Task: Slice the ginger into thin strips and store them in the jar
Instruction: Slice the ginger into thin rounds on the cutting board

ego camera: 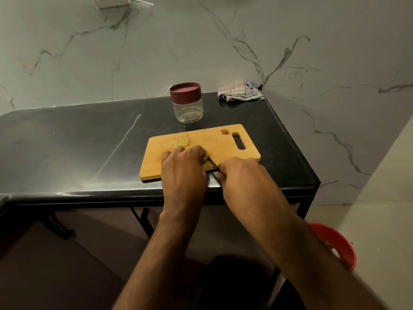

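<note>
Head view: a black polished stone counter (89, 139) is seen from above, set against a grey-veined marble wall (223, 41). On the counter a rectangular light wooden cutting board (223, 144) with a slotted handle hole is laid near the front edge. Pale yellow ginger slices (181, 140) are scattered on the board's left part, just beyond the left hand (183, 168). That hand is placed on the board with its fingers curled down over something hidden beneath them; what is held cannot be told. A thin metal knife blade (211, 161) is seen between the two hands, touching the board. The right hand (240, 175) is closed around the knife's handle, which is hidden by the fingers. Behind the board a clear round plastic jar (188, 108) with a maroon lid (185, 90) is stood upright, lid on. A small brown ginger end piece (225, 131) lies beside the handle hole. A crumpled striped cloth (240, 91) is lodged in the far right corner. A red plastic bin (335, 242) is partly seen on the floor, right of the right forearm.
</note>
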